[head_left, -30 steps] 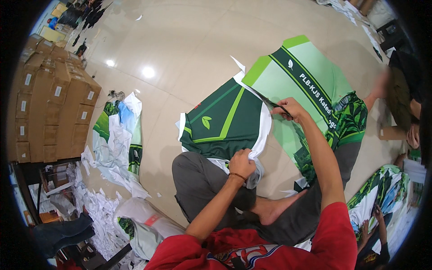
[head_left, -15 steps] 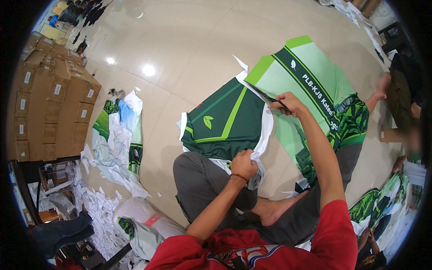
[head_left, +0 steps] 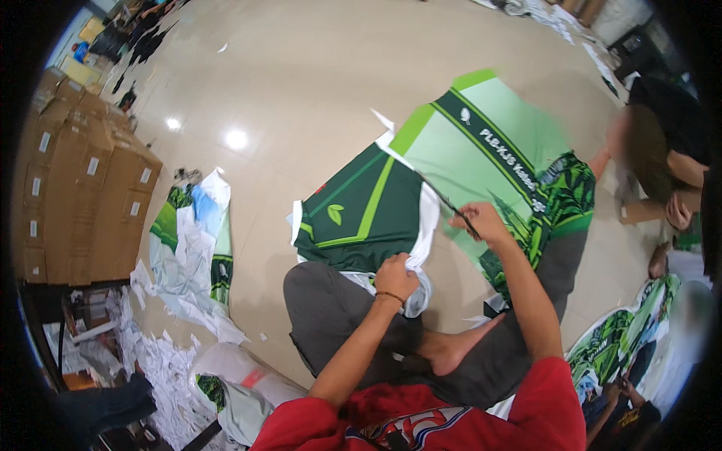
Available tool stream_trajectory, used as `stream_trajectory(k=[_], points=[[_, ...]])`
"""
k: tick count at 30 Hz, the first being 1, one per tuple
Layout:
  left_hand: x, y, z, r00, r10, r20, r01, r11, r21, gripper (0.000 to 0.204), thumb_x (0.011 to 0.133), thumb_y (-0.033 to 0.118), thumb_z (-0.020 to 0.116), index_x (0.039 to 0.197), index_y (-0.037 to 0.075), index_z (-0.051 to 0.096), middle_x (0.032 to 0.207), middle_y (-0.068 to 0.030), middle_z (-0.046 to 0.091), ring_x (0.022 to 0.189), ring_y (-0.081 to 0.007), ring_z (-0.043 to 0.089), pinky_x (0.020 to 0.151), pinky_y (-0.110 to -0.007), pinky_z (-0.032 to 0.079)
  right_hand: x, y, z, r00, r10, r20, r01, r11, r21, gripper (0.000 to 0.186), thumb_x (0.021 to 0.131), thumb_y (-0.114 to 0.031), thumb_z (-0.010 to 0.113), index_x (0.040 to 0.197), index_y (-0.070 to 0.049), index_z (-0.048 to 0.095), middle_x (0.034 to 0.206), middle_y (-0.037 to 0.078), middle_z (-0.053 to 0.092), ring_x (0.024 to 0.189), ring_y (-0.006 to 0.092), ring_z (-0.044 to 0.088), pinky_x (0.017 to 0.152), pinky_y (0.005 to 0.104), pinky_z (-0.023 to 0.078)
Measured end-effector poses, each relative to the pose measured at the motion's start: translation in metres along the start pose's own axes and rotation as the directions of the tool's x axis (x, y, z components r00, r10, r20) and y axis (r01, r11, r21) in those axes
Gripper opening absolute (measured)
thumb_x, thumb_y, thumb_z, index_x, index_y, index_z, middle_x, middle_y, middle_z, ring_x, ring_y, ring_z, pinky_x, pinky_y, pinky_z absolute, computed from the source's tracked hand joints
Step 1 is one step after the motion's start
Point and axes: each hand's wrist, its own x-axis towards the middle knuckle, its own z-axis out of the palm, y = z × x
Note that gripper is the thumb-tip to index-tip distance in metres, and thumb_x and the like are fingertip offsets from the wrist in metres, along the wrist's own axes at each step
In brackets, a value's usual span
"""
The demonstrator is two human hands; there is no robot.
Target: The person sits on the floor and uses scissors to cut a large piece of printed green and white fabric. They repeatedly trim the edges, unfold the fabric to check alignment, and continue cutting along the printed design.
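My right hand [head_left: 485, 224] is closed around a pair of dark scissors [head_left: 453, 207], whose blades point up and left toward the edge between two cloth panels. On the left of them lies a dark green panel [head_left: 395, 201] with a light green stripe, a leaf print and a white border. The near edge of this panel is bunched in my closed left hand [head_left: 397, 276], close to my knee. A pale green panel [head_left: 485, 143] with a dark lettered band lies under and beyond my right hand. Whether the blades touch cloth is hard to tell.
Stacked cardboard boxes [head_left: 90, 180] stand at the left. Nearby lie crumpled printed cloth [head_left: 197, 248] and a heap of white scraps [head_left: 154, 361]. Another person [head_left: 669, 143] sits at the right, near more green printed cloth [head_left: 613, 338]. My bare foot [head_left: 455, 353] rests on the tiled floor.
My right hand and the scissors have come back toward me along the panel's white border. The left hand still grips the near edge. The whole view has shifted slightly.
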Motion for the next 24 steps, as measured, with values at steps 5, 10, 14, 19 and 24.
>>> stream_trajectory(k=[5,10,14,19,24], points=[[-0.006,0.005,0.000,0.992,0.103,-0.070,-0.093,0.987,0.133,0.043,0.071,0.009,0.063,0.114,0.005,0.060,0.111,-0.0207,0.059,0.102,-0.0420,0.057,0.088,-0.050,0.048,-0.142,0.019,-0.050,0.994,0.007,-0.106,0.025,0.956,0.293,0.026,0.082,-0.003,0.074,0.105,0.004,0.064,0.065,0.002,0.058,0.047,0.0072,0.048,0.039,0.0238,0.031],[-0.004,0.061,0.015,0.885,0.461,-0.070,-0.448,0.882,0.147,0.059,0.071,0.017,0.070,0.126,0.004,0.052,0.132,-0.0203,0.047,0.122,-0.0415,0.045,0.101,-0.051,0.040,-0.223,0.103,-0.060,0.912,-0.020,-0.409,0.331,0.624,0.708,0.029,0.084,-0.001,0.071,0.111,0.003,0.061,0.070,0.001,0.058,0.048,0.0085,0.050,0.040,0.0219,0.034],[-0.007,0.100,0.072,0.847,0.519,0.115,-0.528,0.847,0.060,0.070,0.078,0.030,0.074,0.136,0.004,0.044,0.142,-0.0211,0.042,0.132,-0.0405,0.040,0.108,-0.049,0.036,-0.214,0.095,-0.051,0.855,0.035,-0.517,0.475,0.343,0.810,0.026,0.087,-0.004,0.069,0.110,0.000,0.059,0.069,0.001,0.055,0.051,0.0098,0.051,0.042,0.0236,0.036],[-0.027,0.147,0.115,0.831,0.432,0.350,-0.520,0.826,0.217,0.077,0.082,0.036,0.072,0.144,0.008,0.036,0.132,-0.0173,0.055,0.128,-0.0351,0.047,0.106,-0.051,0.038,-0.197,0.103,-0.071,0.846,0.080,-0.527,0.460,0.389,0.798,0.024,0.088,-0.011,0.071,0.108,-0.003,0.062,0.069,0.000,0.055,0.052,0.0101,0.052,0.043,0.0250,0.037],[-0.028,0.109,0.120,0.832,0.243,0.498,-0.359,0.921,0.150,0.044,0.087,0.026,0.064,0.127,0.009,0.053,0.107,-0.0136,0.068,0.086,-0.0341,0.064,0.078,-0.045,0.050,-0.197,0.096,-0.060,0.879,0.024,-0.476,0.412,0.464,0.784,0.020,0.088,-0.012,0.071,0.104,-0.004,0.062,0.068,-0.001,0.054,0.053,0.0105,0.050,0.044,0.0255,0.036]])
